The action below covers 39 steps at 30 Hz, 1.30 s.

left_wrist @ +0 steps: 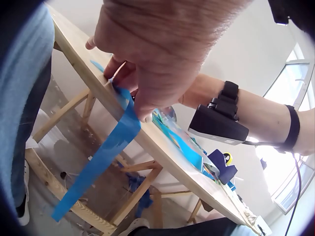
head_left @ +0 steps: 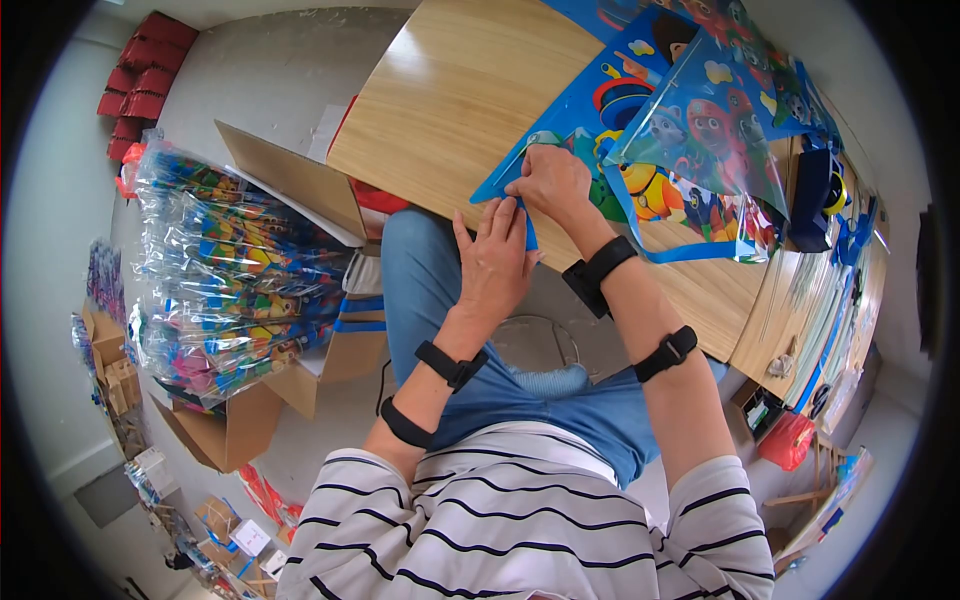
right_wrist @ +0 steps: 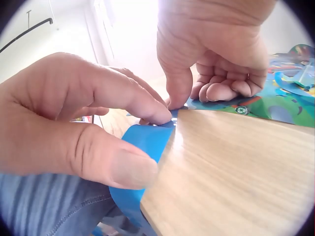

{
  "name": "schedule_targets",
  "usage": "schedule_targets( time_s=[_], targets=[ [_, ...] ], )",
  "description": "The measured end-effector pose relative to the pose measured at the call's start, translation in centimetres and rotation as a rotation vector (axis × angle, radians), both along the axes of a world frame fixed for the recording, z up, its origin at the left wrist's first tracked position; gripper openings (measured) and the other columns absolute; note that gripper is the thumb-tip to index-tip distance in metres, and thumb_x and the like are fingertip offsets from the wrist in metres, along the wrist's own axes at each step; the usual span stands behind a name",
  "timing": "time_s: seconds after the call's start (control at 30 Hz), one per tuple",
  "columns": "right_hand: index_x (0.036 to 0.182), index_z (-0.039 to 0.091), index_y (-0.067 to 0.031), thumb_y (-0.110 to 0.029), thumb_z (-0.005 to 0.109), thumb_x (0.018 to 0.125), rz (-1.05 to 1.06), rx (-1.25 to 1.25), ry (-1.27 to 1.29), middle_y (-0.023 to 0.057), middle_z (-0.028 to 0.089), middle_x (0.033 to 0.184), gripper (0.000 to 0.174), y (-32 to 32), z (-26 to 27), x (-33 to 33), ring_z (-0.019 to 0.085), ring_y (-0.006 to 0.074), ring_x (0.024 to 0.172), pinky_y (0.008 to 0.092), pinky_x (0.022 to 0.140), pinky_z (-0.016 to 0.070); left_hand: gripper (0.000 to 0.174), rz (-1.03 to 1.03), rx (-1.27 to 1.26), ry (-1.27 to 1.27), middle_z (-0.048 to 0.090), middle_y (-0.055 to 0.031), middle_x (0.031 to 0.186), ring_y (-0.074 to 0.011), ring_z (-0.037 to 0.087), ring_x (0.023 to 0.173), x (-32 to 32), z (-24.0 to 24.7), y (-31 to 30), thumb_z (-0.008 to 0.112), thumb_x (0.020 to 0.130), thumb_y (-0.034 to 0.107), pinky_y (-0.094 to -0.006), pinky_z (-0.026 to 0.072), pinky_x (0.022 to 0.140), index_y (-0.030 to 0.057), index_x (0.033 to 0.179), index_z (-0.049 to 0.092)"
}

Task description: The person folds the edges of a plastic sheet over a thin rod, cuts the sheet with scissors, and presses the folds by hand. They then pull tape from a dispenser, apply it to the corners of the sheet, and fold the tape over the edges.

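Note:
A blue cartoon-printed plastic sheet (head_left: 615, 95), shaped like a kite, lies on the wooden table (head_left: 450, 90) with its pointed corner near the front edge. My left hand (head_left: 495, 265) rests straight fingertips on a blue plastic strip (left_wrist: 103, 160) at the table edge. The strip bends over that edge and hangs down, with the left thumb in front of it in the right wrist view. Just beside, my right hand (head_left: 560, 185) presses its thumb tip down on the blue plastic, other fingers curled toward the palm. In the left wrist view the right hand is mostly hidden behind the left.
To the left stands an open carton (head_left: 245, 430) with several clear-wrapped printed packs (head_left: 240, 270). Clear printed plastic (head_left: 700, 130) overlaps the sheet. Farther right are a dark blue tape dispenser (head_left: 812, 205) and thin rods (head_left: 790, 305). My legs are under the table edge.

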State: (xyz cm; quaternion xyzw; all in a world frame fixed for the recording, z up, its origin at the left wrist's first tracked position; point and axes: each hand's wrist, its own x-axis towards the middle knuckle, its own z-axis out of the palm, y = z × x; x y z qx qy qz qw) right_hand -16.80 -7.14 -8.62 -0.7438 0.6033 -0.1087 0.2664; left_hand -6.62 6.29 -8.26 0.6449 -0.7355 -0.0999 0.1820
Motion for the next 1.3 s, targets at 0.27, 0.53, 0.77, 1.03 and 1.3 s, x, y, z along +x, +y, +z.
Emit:
schedule_targets(
  time_s=[0.27,0.53,0.77,1.03,1.3],
  targets=[
    [0.075,0.073,-0.0120,-0.032,0.075,0.068,-0.033,0.049,-0.099,0.0138,0.072,0.081,0.021,-0.9,-1.3,-0.6,0.070,0.0335,0.081,0.0432,0.069,0.0544,0.059,0.016,-0.004,-0.032,0.050,-0.0105,0.135,-0.0278,0.044,0.132,-0.1,0.1,-0.1,0.078,0.077,0.024,-0.0694,0.0275,0.106,0.0004,0.127,0.056],
    [0.074,0.071,-0.0124,-0.031,0.076,0.064,-0.012,0.082,-0.120,0.0116,0.072,0.081,0.022,-0.8,-0.9,-0.9,0.069,0.0321,0.079,0.0422,0.068,0.0542,0.059,0.020,0.008,-0.030,0.049,-0.0103,0.136,-0.0278,0.044,0.132,-0.1,0.2,-0.2,0.078,0.078,0.025,-0.0701,0.0260,0.107,0.0004,0.126,0.057],
    [0.074,0.071,-0.0110,-0.025,0.075,0.061,-0.021,-0.043,-0.059,0.0135,0.071,0.083,0.020,0.1,-1.0,-0.1,0.069,0.0344,0.080,0.0434,0.067,0.0544,0.061,0.034,-0.006,-0.014,0.048,-0.0105,0.138,-0.0280,0.043,0.133,-0.2,0.0,-0.1,0.079,0.077,0.025,-0.0702,0.0258,0.107,0.0000,0.128,0.056],
    [0.078,0.071,-0.0092,-0.021,0.074,0.061,-0.042,-0.016,-0.030,0.0153,0.071,0.086,0.020,0.2,-0.6,0.1,0.069,0.0363,0.082,0.0439,0.069,0.0548,0.063,0.016,0.017,-0.068,0.047,-0.0100,0.140,-0.0279,0.043,0.134,-0.2,-0.1,0.0,0.079,0.078,0.026,-0.0706,0.0260,0.105,0.0006,0.130,0.055],
    [0.072,0.070,-0.0078,-0.021,0.075,0.059,-0.048,-0.081,-0.098,0.0164,0.070,0.079,0.019,0.4,-1.2,-0.1,0.068,0.0373,0.078,0.0454,0.066,0.0537,0.062,0.004,-0.001,-0.056,0.047,-0.0099,0.140,-0.0279,0.041,0.135,-0.1,-0.2,0.3,0.078,0.078,0.024,-0.0747,0.0223,0.105,0.0003,0.131,0.055]
  ],
)
